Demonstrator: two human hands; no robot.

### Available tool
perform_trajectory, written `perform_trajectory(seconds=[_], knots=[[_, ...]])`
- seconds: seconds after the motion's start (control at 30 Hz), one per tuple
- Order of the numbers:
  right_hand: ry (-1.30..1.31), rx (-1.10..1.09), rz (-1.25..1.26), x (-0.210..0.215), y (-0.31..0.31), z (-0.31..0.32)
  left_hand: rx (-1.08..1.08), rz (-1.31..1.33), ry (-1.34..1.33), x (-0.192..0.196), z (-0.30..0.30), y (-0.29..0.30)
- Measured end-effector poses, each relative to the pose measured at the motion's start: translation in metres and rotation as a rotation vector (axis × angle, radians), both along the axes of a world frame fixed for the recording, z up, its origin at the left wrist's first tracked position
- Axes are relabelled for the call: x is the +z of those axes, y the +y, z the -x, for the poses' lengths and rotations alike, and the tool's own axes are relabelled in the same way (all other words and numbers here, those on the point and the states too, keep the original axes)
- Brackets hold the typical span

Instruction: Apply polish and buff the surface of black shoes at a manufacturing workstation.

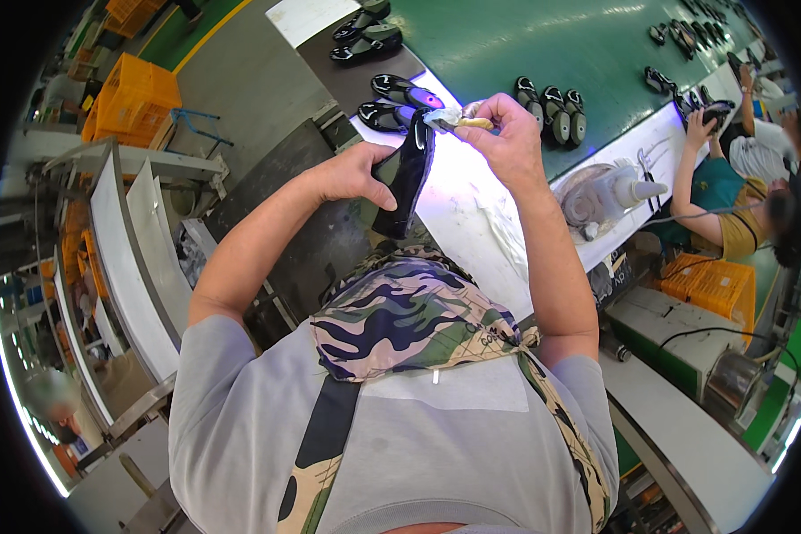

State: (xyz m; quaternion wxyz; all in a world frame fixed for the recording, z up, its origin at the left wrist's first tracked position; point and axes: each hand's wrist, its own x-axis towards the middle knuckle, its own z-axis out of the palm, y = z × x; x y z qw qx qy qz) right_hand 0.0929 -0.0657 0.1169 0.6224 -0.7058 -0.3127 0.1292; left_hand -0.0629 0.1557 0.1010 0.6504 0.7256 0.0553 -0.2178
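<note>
left hand (358, 174): grip closed on black glossy shoe upper (405, 175) | right hand (505, 132): grip pinching white cloth wad (451, 117) against its top | above white bench (472, 205)

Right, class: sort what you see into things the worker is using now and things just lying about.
In use: black shoe in left hand; small brush in right hand.

Lying about: shoes on green belt; orange crates; white machine.

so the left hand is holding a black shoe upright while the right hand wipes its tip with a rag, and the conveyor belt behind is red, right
Not quite: the conveyor belt is green, not red, as the head view shows. The rest stands: the left hand holds the black shoe upright while the right hand works a pale rag at its tip.
</note>
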Motion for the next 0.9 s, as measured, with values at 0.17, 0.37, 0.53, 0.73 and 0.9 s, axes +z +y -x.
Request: perform_trajectory(seconds=[0.17,0.37,0.53,0.73,0.9], knots=[[-0.035,0.105,0.048,-0.004,0.036,0.008,0.133,0.163,0.033,0.001,0.024,0.029],[0.063,0.306,-0.002,-0.01,0.078,0.027,0.367,0.373,0.117,-0.01,0.057,0.059],[0.262,0.481,0.012,-0.021,0.109,0.046,0.544,0.508,0.108,-0.01,0.085,0.077],[0.293,0.651,0.067,-0.019,0.129,0.065,0.714,0.527,0.06,-0.012,0.119,0.085],[0.212,0.727,0.137,-0.006,0.133,0.077,0.807,0.584,0.067,-0.019,0.141,0.085]])
